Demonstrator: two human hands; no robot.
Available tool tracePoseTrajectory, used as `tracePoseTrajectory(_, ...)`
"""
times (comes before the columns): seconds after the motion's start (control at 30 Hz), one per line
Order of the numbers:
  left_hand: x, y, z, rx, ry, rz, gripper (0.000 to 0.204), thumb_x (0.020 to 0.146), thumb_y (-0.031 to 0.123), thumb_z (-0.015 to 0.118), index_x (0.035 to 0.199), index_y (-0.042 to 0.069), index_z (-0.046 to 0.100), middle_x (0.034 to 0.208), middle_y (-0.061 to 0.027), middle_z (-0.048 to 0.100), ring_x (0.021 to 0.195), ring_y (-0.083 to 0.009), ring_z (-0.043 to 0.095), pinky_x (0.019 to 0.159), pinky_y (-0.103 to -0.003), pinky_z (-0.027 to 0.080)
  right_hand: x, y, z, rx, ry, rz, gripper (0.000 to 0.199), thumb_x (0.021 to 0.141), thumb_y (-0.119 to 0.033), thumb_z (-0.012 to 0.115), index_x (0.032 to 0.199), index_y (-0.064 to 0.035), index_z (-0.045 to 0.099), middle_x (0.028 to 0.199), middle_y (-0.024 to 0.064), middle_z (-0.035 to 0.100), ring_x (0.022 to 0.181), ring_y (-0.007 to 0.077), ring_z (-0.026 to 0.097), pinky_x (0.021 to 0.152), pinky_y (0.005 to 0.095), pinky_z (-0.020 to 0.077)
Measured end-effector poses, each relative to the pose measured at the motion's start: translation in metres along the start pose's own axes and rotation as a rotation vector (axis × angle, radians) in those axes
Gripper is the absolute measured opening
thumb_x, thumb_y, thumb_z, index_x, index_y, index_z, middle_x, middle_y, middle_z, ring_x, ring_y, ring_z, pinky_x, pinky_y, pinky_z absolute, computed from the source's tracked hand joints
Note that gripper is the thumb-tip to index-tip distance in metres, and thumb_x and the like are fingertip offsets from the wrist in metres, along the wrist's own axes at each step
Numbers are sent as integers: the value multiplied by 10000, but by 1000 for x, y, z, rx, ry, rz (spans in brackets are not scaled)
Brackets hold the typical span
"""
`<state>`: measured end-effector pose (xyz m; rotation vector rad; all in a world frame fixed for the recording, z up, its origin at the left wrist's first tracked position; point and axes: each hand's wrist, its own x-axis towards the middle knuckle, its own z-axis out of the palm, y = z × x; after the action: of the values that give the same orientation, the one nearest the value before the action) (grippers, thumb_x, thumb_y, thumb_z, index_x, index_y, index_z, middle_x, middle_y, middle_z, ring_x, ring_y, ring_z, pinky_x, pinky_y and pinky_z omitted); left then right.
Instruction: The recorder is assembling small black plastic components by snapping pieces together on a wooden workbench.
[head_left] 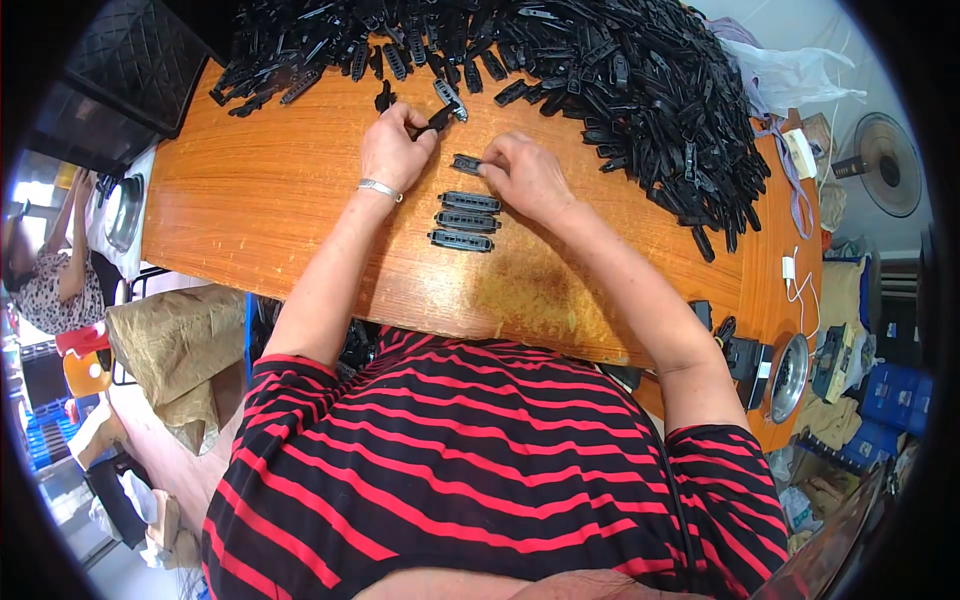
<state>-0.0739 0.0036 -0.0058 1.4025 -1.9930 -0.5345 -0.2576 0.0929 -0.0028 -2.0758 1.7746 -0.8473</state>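
My left hand (394, 152) is closed, its thumb and fingers pinching a black plastic part (436, 121) in front of the pile. Beside that part lies a shinier slotted piece (450, 98). My right hand (527, 178) pinches the right end of a short black slotted plastic strip (466, 163) at the table surface. Just nearer to me, three similar slotted strips lie flat in a neat stack of rows: a far one (471, 203), a middle one (467, 220) and a near one (461, 242). The fingertips of both hands are partly hidden.
A large heap of black plastic parts (640, 100) covers the back and right of the wooden table (270, 190). A black crate (140, 70) stands at the back left. Metal bowls (789, 378) and a fan (885, 165) are at the right. Another person (60, 270) sits far left.
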Motion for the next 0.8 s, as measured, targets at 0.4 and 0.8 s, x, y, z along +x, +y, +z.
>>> tracePoseTrajectory(0.4, -12, 21, 0, -368, -158, 144, 220, 740, 40, 734, 923, 14, 614, 868, -71, 643, 660, -137, 593, 608, -273, 495, 17, -1, -21, 882, -61, 557, 225, 891, -193, 632, 978, 0, 555, 683, 33, 580, 508, 74, 522, 444, 231, 446)
tracePoseTrajectory(0.8, -9, 13, 19, -694, -377, -300, 95, 818, 56, 702, 875, -2, 652, 718, -23, 627, 609, -75, 550, 525, -201, 454, -3, 5, -10, 940, -94, 664, 135, 864, -80, 622, 882, 24, 539, 698, 69, 582, 519, 110, 556, 445, 252, 505)
